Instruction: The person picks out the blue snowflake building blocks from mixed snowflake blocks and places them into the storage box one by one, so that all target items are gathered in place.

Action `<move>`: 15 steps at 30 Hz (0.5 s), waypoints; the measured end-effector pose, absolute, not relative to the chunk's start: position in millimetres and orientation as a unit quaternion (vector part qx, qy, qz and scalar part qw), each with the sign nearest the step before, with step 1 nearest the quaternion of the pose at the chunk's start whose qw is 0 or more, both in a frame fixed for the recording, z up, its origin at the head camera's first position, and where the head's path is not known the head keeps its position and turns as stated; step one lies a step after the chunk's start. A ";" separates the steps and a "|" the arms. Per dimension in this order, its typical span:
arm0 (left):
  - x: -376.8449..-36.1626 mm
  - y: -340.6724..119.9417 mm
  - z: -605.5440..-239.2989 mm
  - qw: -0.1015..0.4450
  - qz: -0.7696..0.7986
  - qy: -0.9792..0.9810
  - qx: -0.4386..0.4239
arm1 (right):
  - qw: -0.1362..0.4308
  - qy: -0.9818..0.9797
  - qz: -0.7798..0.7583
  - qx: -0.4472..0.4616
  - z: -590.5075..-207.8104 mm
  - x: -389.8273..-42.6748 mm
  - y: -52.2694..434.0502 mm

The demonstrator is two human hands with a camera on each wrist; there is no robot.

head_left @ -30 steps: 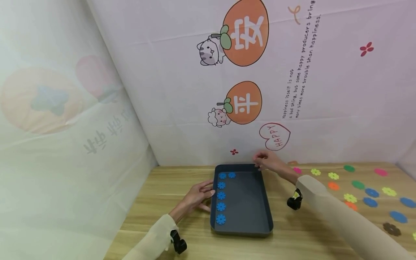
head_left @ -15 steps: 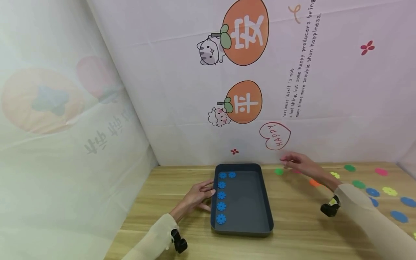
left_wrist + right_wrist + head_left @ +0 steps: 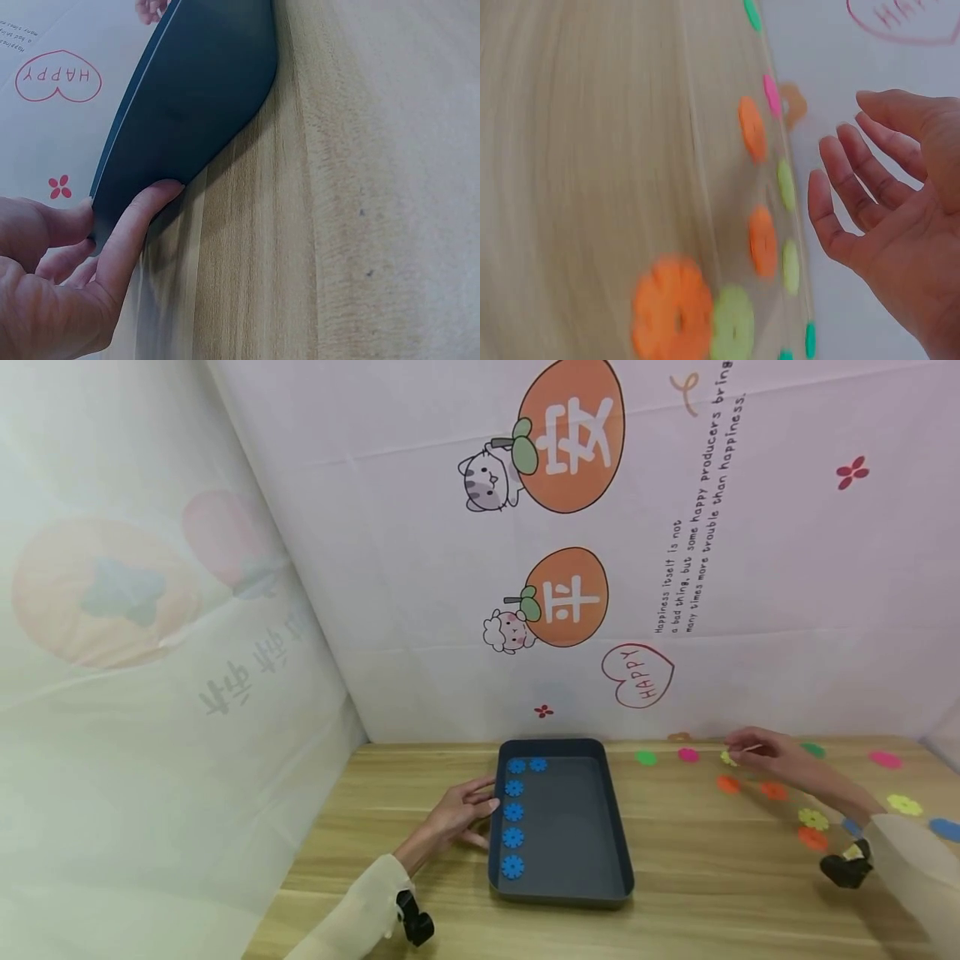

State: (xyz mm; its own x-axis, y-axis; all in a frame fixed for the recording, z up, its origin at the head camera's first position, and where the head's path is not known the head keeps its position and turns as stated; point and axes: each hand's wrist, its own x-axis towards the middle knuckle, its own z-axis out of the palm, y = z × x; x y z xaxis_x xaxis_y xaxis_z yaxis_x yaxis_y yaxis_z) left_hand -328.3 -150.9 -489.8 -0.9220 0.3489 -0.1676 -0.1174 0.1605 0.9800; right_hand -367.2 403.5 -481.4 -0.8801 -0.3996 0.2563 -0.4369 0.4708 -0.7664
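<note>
From my remote feed, the left hand point(image 3: 453, 817) is resting against the left wall of the dark tray point(image 3: 609, 827). In the left wrist view the fingers point(image 3: 142, 217) lie fairly straight along the outside of the tray point(image 3: 195, 97), touching the wall rather than wrapping it, so I'd call that hand relaxed and flat, not gripping.

Inside the tray there's a column of blue flower discs point(image 3: 513, 812) down the left side, plus one more blue disc point(image 3: 537, 764) beside the top one at the far edge. The tray sits roughly mid-table on the wooden table point(image 3: 705, 877).

The right hand point(image 3: 772, 758) is out to the right near the far edge of the table, over the scattered flower discs. In the right wrist view the hand point(image 3: 889, 202) has its palm showing and the fingers point(image 3: 840, 202) spread with a light curl, holding nothing. Just beside it is a yellow-green disc point(image 3: 727, 758), with a pink disc point(image 3: 687, 754) and a green disc point(image 3: 646, 757) further left, and two orange discs point(image 3: 727, 783) a bit nearer to me. More discs in yellow, pink, blue and orange lie further right.

Behind it all is a printed backdrop point(image 3: 570, 485) with cartoon animals and orange fruit.
</note>
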 end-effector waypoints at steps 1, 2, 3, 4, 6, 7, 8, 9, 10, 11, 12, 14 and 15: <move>-328.1 -151.0 -489.8 0.181 0.643 0.740 0.077 | 0.022 -0.858 0.451 0.243 -482.2 -365.7 410.0; -328.0 -151.1 -489.8 0.181 0.643 0.740 0.076 | 0.020 -0.860 0.452 0.237 -482.4 -363.8 416.3; -327.9 -151.2 -489.7 0.181 0.643 0.740 0.075 | 0.016 -0.865 0.445 0.231 -481.8 -362.0 423.1; -327.8 -151.2 -489.5 0.181 0.643 0.740 0.075 | 0.016 -0.870 0.440 0.220 -481.4 -360.2 428.9; -327.6 -151.2 -489.2 0.181 0.643 0.740 0.074 | 0.002 -0.877 0.440 0.192 -480.5 -356.6 441.7; -327.6 -151.2 -489.1 0.181 0.643 0.740 0.073 | -0.001 -0.877 0.444 0.186 -480.9 -355.9 448.2; -327.7 -151.2 -489.0 0.181 0.643 0.741 0.073 | -0.003 -0.878 0.444 0.179 -481.3 -354.8 455.1; -327.8 -151.1 -488.9 0.181 0.643 0.740 0.072 | 0.001 -0.880 0.442 0.172 -481.6 -352.7 461.0; -327.8 -151.0 -488.8 0.181 0.643 0.740 0.071 | 0.006 -0.884 0.437 0.165 -482.0 -350.6 466.7; -328.0 -150.9 -489.0 0.182 0.643 0.741 0.071 | 0.006 -0.891 0.426 0.157 -482.0 -348.4 472.8; -328.1 -151.1 -489.2 0.182 0.643 0.741 0.071 | -0.001 -0.899 0.413 0.146 -481.0 -346.2 477.1; -328.3 -151.4 -489.1 0.182 0.644 0.740 0.069 | -0.016 -0.919 0.374 0.121 -478.9 -341.4 485.4; -328.3 -151.8 -489.3 0.182 0.643 0.741 0.071 | -0.025 -0.926 0.360 0.109 -478.2 -339.6 488.7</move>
State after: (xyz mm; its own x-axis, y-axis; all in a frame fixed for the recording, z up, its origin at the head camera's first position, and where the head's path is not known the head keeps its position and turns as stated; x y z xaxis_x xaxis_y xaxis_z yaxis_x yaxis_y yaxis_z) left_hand -328.3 -151.8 -489.3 -0.9239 0.3388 -0.1778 -0.1285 0.1632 0.9782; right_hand -339.6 488.7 -478.2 -0.9751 -0.2194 0.0325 -0.1837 0.7169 -0.6726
